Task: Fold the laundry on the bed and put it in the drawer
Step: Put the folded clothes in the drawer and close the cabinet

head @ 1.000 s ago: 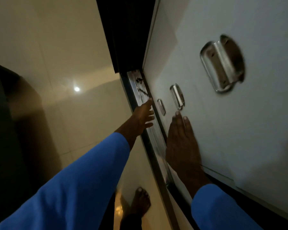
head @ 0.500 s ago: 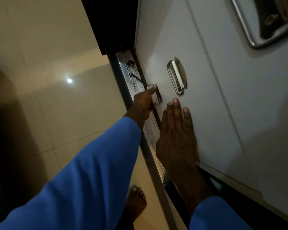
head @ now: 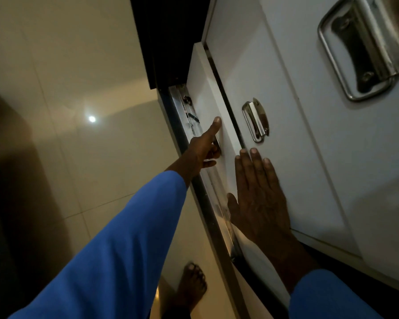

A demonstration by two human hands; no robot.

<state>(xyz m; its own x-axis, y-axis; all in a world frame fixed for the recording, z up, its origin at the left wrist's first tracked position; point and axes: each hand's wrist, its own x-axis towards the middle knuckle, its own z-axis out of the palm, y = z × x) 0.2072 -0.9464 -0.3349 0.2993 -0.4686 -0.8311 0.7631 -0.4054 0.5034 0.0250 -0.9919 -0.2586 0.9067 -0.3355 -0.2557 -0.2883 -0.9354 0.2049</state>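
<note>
White-fronted, the bottom drawer (head: 207,88) of the stack stands slightly proud of the middle drawer (head: 279,93) above it. The left hand (head: 203,151) curls its lower fingers round the bottom drawer's steel handle (head: 217,143), forefinger straight along the front. The right hand (head: 260,201) lies flat, fingers straight, against the middle drawer.

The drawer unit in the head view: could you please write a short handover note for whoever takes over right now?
Left hand: fingers curled at the handle of the lowest drawer, index finger straight along its front.
Right hand: flat, braced on the next drawer.
The lowest drawer stands slightly proud of its neighbour.
No laundry in view.
To do: pull it fully open, fetch the laundry, put it in, close.
</note>
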